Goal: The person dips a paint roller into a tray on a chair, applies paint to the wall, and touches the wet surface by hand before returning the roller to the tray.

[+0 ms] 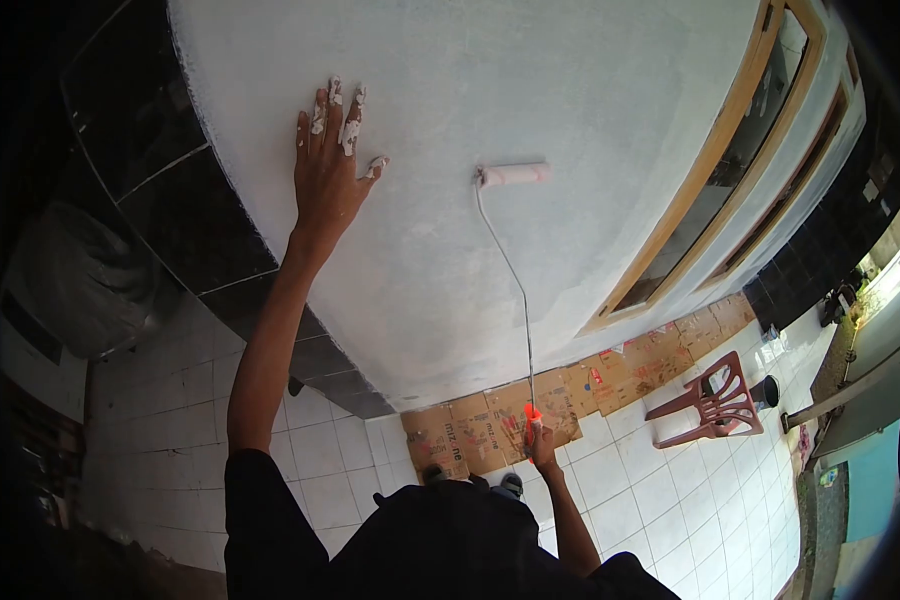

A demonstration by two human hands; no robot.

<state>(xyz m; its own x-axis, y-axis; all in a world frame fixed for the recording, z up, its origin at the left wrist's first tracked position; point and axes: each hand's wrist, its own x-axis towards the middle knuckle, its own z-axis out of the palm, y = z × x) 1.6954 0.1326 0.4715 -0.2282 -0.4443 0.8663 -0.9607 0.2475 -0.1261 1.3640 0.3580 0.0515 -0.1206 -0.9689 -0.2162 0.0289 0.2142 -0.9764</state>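
Observation:
My left hand (332, 165) lies flat against the white painted wall (530, 90), fingers spread and smeared with white paint. My right hand (541, 444) is down low, gripping the orange handle of a long paint roller (513, 175). Its thin metal rod runs up from my hand to the white roller sleeve, which rests on the wall to the right of my left hand.
Flattened cardboard (490, 430) lines the white tiled floor along the wall's foot. A red plastic chair (710, 400) lies tipped over at the right near a dark bucket (765, 390). A wood-framed window (730, 160) is at the right. Black tiles (200, 230) cover the wall at the left.

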